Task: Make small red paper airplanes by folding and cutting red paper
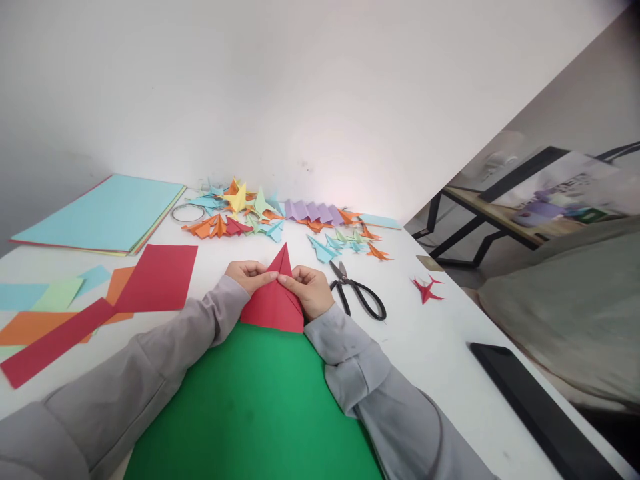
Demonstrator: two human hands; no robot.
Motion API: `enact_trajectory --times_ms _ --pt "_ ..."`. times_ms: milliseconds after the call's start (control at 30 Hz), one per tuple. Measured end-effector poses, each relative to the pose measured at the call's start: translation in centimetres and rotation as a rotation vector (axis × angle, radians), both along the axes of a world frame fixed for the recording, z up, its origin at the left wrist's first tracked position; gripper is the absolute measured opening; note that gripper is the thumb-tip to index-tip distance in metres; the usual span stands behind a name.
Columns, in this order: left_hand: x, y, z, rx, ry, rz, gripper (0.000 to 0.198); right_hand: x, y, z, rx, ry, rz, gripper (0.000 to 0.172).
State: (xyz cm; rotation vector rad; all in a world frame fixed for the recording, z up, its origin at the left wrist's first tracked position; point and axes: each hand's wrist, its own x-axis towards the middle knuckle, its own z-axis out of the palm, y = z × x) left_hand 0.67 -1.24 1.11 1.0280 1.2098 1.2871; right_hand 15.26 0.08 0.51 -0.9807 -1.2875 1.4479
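A red sheet of paper (273,308), folded to a point at its far end, is between my two hands. Its tip points toward the wall and its wide edge lies over the green sheet (250,400). My left hand (251,275) pinches the paper's left side, thumb on top. From the right, my right hand (307,288) grips the other side, its thumb close to the left thumb near the centre crease. Fingers under the paper are hidden. Black-handled scissors (357,290) lie just right of my right hand, blades pointing away.
Folded paper figures (240,200) in many colours pile along the wall, beside a purple pleated strip (313,212). Stacked coloured sheets (105,210) lie far left, red offcuts (159,277) nearer. A red paper figure (427,290) and a black flat object (535,407) are near the right edge.
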Motion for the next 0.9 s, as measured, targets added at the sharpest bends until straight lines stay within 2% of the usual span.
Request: enact_trajectory --times_ms 67,233,300,500,667,900 --pt "-0.1 0.0 -0.2 -0.004 0.052 -0.055 0.031 0.0 0.1 0.0 -0.003 0.029 -0.041 0.038" --pt "-0.2 0.0 -0.9 0.028 0.179 -0.221 0.031 -0.1 0.1 -0.3 -0.051 0.102 0.051 0.032" --pt "-0.1 0.0 -1.0 0.038 0.190 -0.254 0.031 0.0 0.2 -0.2 -0.061 0.135 0.036 0.030" --pt "-0.2 -0.2 -0.2 0.124 0.323 -0.285 0.045 0.0 0.5 0.2 -0.185 0.354 -0.153 0.026" --pt "-0.3 -0.6 0.6 0.165 0.389 -0.312 0.058 0.1 0.7 0.2 -0.248 0.405 -0.154 0.025" --pt "0.0 -1.0 1.2 0.167 0.414 -0.258 0.062 0.0 0.8 0.1 -0.270 0.416 -0.152 0.024"
